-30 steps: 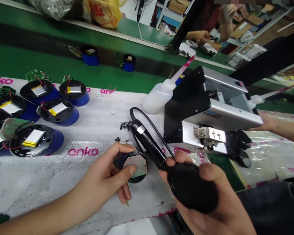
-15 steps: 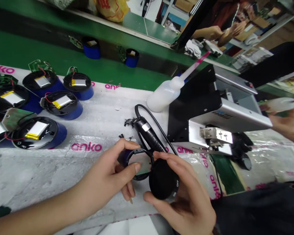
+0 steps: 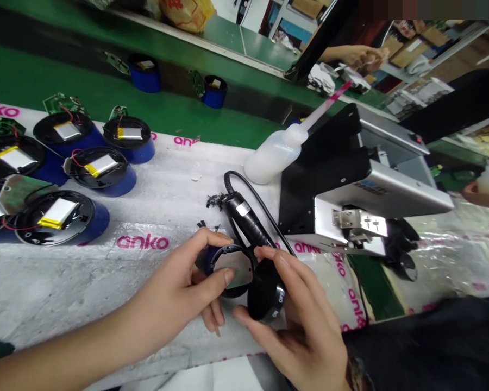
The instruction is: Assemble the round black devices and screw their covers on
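My left hand [image 3: 183,296] grips a round black ring housing [image 3: 231,270] with a shiny plate inside, thumb on its near edge and fingers over the top. My right hand [image 3: 301,326] holds a black round cap [image 3: 265,297] with white markings on its rim, tilted against the right side of the ring. A black pen-shaped tool [image 3: 246,220] with a cable lies on the white foam sheet [image 3: 65,282] just behind both hands.
Several blue-based round units with batteries [image 3: 100,171] sit at the left. A white squeeze bottle [image 3: 275,155] and a silver and black machine [image 3: 362,184] stand behind right. A green conveyor [image 3: 106,76] carries two blue units. Other people's hands [image 3: 478,190] appear at the right and far back.
My right hand has brought the black cap in from the lower right up to the ring. The left hand has stayed on the ring. The person at right has pulled a bottle away.
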The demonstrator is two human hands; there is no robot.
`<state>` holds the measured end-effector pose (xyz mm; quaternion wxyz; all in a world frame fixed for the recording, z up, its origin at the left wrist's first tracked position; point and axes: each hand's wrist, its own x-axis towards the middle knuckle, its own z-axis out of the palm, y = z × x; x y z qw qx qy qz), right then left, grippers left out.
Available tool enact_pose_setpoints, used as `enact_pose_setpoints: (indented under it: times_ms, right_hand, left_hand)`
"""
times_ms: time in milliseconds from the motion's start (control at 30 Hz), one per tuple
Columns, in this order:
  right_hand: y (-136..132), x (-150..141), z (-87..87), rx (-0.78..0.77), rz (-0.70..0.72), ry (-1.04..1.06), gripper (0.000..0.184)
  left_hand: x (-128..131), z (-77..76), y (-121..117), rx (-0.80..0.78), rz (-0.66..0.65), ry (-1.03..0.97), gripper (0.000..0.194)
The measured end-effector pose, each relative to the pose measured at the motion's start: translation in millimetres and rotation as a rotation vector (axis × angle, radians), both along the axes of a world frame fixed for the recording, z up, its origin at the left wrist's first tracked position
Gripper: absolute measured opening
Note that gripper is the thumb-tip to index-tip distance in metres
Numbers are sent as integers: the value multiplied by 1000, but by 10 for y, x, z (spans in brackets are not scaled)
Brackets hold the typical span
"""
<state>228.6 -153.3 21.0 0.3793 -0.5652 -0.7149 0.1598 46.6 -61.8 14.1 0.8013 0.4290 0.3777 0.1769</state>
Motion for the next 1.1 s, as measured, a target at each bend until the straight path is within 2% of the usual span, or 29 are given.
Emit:
enact_pose_setpoints:
  times_ms: [133, 267, 433, 600, 800, 967, 1033, 1100]
  right_hand:
    - [106, -27, 101, -124, 26, -121, 76]
    - [261, -31, 193, -193, 164, -220, 62]
    - [359, -22, 189, -156, 183, -274, 65]
    - [376, -37, 200, -152, 199, -358, 62]
    - [364, -54, 262, -196, 167, -444, 61]
    - [362, -100, 149, -153, 145, -404, 54]
    - [359, -89, 153, -151, 138, -377, 56]
    - [348, -33, 222, -208, 192, -356, 64]
  left_hand:
    - [-41, -8, 33, -20, -22, -79, 29]
    - [-130, -79, 127, -108, -72, -251, 26]
    - [-198, -164, 233, -214, -144, -365, 24]
    - [-205, -148, 270, -269, -142, -386, 26]
    - [-242, -91, 253, -149, -178, -315, 31]
    - [-208, 9, 166, 37, -193, -157, 36]
    - [-135, 37, 108, 62, -124, -121, 31]
    - [-51, 47, 51, 89, -19, -77, 22]
